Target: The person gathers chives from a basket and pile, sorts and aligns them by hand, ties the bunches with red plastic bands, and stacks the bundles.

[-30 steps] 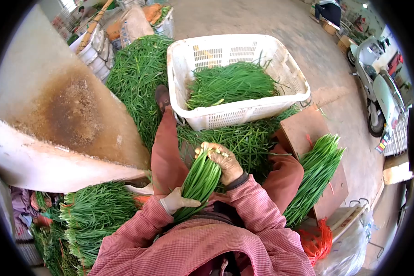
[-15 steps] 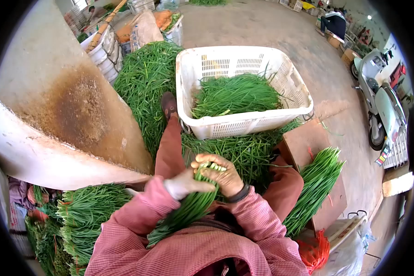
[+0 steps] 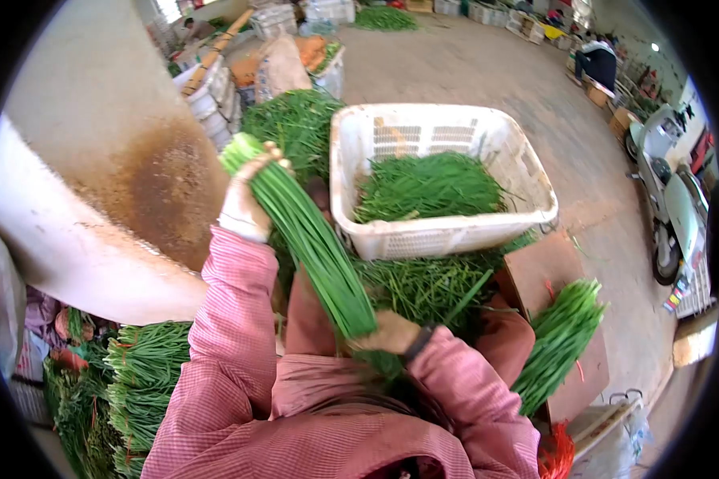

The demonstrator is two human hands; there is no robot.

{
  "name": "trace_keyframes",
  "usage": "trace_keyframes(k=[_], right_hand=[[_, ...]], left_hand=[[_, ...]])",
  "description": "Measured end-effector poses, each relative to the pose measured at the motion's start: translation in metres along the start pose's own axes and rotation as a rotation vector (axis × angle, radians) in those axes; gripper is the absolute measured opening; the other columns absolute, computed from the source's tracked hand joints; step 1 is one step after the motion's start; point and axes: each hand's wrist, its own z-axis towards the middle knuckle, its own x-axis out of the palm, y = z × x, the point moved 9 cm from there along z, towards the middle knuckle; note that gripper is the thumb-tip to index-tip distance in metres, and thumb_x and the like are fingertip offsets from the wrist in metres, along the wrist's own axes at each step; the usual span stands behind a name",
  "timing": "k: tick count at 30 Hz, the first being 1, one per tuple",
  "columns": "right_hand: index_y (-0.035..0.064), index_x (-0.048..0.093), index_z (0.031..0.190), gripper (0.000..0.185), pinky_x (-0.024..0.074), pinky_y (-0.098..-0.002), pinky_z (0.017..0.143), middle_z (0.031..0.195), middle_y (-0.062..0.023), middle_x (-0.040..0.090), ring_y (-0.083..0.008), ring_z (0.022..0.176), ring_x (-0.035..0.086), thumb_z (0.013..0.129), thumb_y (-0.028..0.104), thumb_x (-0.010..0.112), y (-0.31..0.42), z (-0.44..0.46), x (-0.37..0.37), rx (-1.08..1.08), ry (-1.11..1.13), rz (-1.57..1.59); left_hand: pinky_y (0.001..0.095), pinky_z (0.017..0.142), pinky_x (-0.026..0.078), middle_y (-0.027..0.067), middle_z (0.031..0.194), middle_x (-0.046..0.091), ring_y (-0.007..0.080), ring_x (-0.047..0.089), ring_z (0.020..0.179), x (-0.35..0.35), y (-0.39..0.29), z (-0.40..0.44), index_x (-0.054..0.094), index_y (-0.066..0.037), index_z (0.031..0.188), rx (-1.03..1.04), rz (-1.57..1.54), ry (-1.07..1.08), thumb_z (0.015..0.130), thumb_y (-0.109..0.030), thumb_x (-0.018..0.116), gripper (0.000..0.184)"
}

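A long bunch of garlic chives (image 3: 311, 231) slants across my lap, pale stem ends at the upper left, leaves toward the lower right. My left hand (image 3: 252, 191), in a whitish glove, is closed round it just below the stem ends. Lower down, my right hand (image 3: 387, 333) grips the leafy end; its fingertips are partly hidden. Beyond them stands a white plastic crate (image 3: 447, 231) with loose chives (image 3: 431, 186) in it. On a brown board (image 3: 547, 267) to my right lies another chive bunch (image 3: 563, 339).
Loose greens (image 3: 415, 279) cover the floor around my legs. Tied bundles (image 3: 148, 383) are stacked at my left, under a stained wall (image 3: 136, 160). Red ties (image 3: 558, 451) lie at lower right. A scooter (image 3: 671, 199) stands at the right; a person (image 3: 597, 64) is bent over farther back.
My hands have moved apart along the bunch. The left has swung up and left with the stem ends, while the right has dropped to the leaf end. The view has shifted slightly.
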Motion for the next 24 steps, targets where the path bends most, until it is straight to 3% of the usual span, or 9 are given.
trace_keyframes(k=[4,6,8,10,12,14,17,19,24], right_hand=[[0.0052,0.048,0.116,0.053,0.0455,-0.0382,0.077,0.094,-0.0175,0.059,-0.0328,0.088,0.056,0.067,0.021,0.064,-0.123,-0.128,-0.118,1.005,-0.37,-0.885],[0.0039,0.042,0.119,0.062,0.0468,-0.0382,0.076,0.109,-0.0185,0.052,-0.0341,0.094,0.053,0.063,0.008,0.067,-0.028,-0.15,-0.172,0.457,-0.959,-0.958],[0.0036,0.037,0.124,0.072,0.0436,-0.0355,0.083,0.116,-0.0187,0.047,-0.0326,0.102,0.05,0.061,0.008,0.071,0.054,-0.138,-0.175,0.221,-1.123,-1.007],[0.0038,0.031,0.128,0.08,0.036,-0.0353,0.093,0.121,-0.0177,0.044,-0.0285,0.112,0.043,0.061,0.013,0.073,0.133,-0.106,-0.145,-0.243,-1.126,-0.527],[0.0039,0.028,0.13,0.085,0.0289,-0.036,0.098,0.123,-0.0155,0.043,-0.0247,0.118,0.037,0.062,0.026,0.073,0.19,-0.064,-0.092,-0.421,-0.942,-0.686],[0.0051,0.036,0.125,0.081,0.027,-0.0385,0.098,0.124,-0.0133,0.043,-0.0233,0.12,0.034,0.061,0.04,0.071,0.184,-0.018,-0.052,-0.4,-0.854,-0.777],[-0.0006,0.033,0.124,0.086,0.044,-0.0351,0.081,0.117,-0.0198,0.046,-0.0307,0.103,0.051,0.056,0.031,0.077,0.126,0.025,-0.032,-0.209,-0.618,-0.459],[0.0002,0.042,0.113,0.063,0.0478,-0.0305,0.066,0.094,-0.0128,0.058,-0.0242,0.081,0.059,0.063,0.021,0.073,0.101,0.019,-0.03,-0.085,-0.588,-0.495],[0.0045,0.049,0.107,0.04,0.0472,-0.0248,0.058,0.083,-0.0029,0.058,-0.0136,0.062,0.055,0.071,0.008,0.065,0.075,0.007,-0.025,0.086,-0.403,0.164]], left_hand=[[0.0319,0.071,0.049,0.0044,0.081,0.058,0.0186,0.057,0.077,-0.082,-0.115,-0.01,0.051,-0.005,0.097,0.342,0.087,-0.306,0.075,-0.005,0.056,0.022],[0.0323,0.071,0.048,0.0029,0.082,0.058,0.017,0.055,0.078,-0.087,-0.113,-0.022,0.051,-0.008,0.096,0.382,0.159,-0.303,0.072,-0.005,0.061,0.026],[0.0308,0.071,0.048,0.002,0.081,0.058,0.0158,0.055,0.077,-0.078,-0.092,-0.028,0.052,-0.009,0.095,0.394,0.062,-0.27,0.072,-0.005,0.061,0.025],[0.0298,0.071,0.049,0.0048,0.084,0.058,0.0181,0.056,0.077,-0.046,-0.053,-0.046,0.051,-0.006,0.097,0.26,0.029,-0.22,0.074,-0.006,0.059,0.024],[0.0299,0.073,0.048,0.0044,0.085,0.057,0.0186,0.056,0.078,-0.013,-0.016,-0.066,0.05,-0.007,0.099,0.201,0.136,-0.15,0.073,-0.005,0.058,0.027],[0.0319,0.078,0.046,0.0055,0.089,0.056,0.0205,0.055,0.083,0.005,0.031,-0.085,0.048,-0.006,0.106,0.01,-0.034,-0.121,0.072,-0.005,0.059,0.036],[0.0388,0.091,0.039,0.0113,0.111,0.051,0.0248,0.049,0.101,0.024,0.056,-0.1,0.034,-0.005,0.124,-0.01,-0.226,0.097,0.073,-0.017,0.059,0.058],[0.0424,0.094,0.036,0.0135,0.12,0.046,0.0278,0.045,0.109,0.025,0.053,-0.099,0.032,-0.006,0.127,-0.005,-0.267,0.19,0.077,-0.033,0.055,0.062],[0.0444,0.098,0.03,0.0182,0.133,0.028,0.0312,0.031,0.121,0.02,0.024,-0.09,0.026,-0.005,0.13,0.082,-0.426,0.206,0.081,-0.046,0.045,0.066]])
